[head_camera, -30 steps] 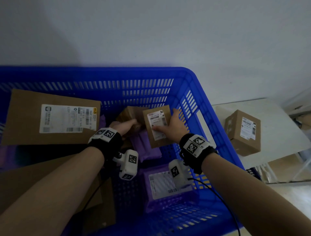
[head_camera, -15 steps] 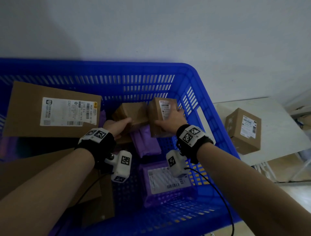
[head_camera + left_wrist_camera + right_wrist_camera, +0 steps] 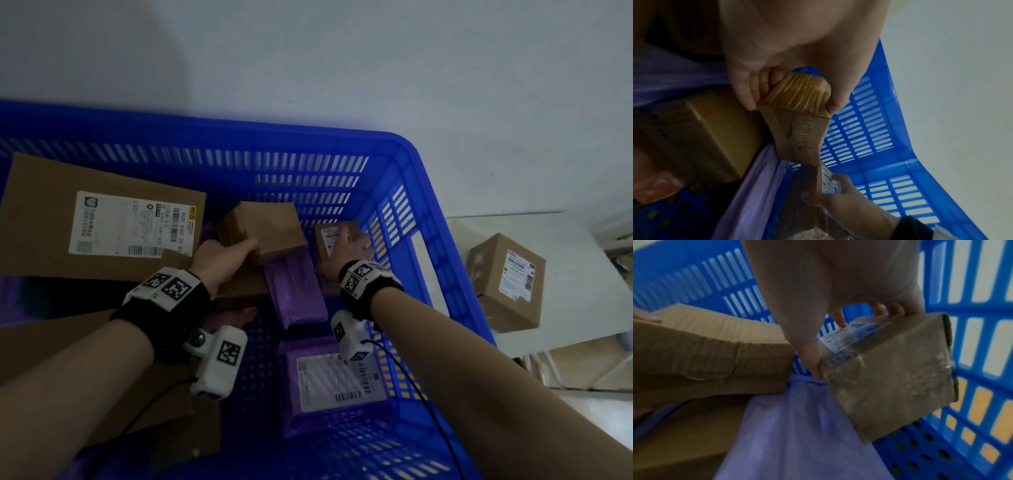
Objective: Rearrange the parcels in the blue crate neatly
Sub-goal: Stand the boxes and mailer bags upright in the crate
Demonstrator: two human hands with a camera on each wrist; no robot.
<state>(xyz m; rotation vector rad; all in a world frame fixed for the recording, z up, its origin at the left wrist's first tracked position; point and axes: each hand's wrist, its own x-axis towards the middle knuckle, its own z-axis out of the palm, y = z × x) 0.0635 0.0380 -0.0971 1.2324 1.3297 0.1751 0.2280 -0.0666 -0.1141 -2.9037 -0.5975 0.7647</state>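
The blue crate (image 3: 424, 192) holds cardboard boxes and purple mailer bags (image 3: 298, 291). The left hand (image 3: 222, 257) grips a taped box (image 3: 267, 236); the right hand (image 3: 346, 257) grips a labelled small box (image 3: 334, 236) beside the crate's right wall.

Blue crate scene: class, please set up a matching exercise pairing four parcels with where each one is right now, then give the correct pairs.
Things:
1. Small labelled box
2. Plain box
3. Big labelled box
4. Box outside the crate

Places:
A. On the white table
B. In the left hand
C. In the right hand, by the blue crate wall
D. At the crate's far left, held by neither hand

Pairs: 1-C, 2-B, 3-D, 4-A
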